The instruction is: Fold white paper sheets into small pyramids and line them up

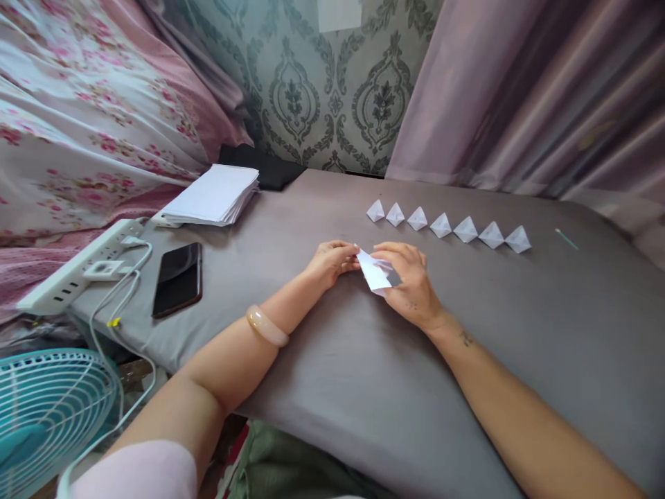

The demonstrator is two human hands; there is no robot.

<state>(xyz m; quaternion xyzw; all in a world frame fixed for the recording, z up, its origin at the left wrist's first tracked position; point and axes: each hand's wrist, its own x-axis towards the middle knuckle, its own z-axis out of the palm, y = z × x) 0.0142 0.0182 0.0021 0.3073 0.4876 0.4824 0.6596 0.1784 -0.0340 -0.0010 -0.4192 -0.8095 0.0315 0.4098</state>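
A small folded piece of white paper (373,272) is held up between my two hands, over the middle of the grey-covered surface. My left hand (335,262) pinches its upper left corner between thumb and fingers. On the other side, my right hand (410,281) curves round it, with the thumb at the lower edge and the fingers near the top. Part of the paper is hidden behind the right fingers. Beyond my hands stands a slanting row of several folded white paper shapes (440,226), pointed at the top.
A stack of white paper (213,195) lies at the back left, by a black item (264,166). Nearer are a phone (178,280) and a white power strip (83,267) with cables. A blue fan (52,416) stands below. A thin stick (567,239) lies far right.
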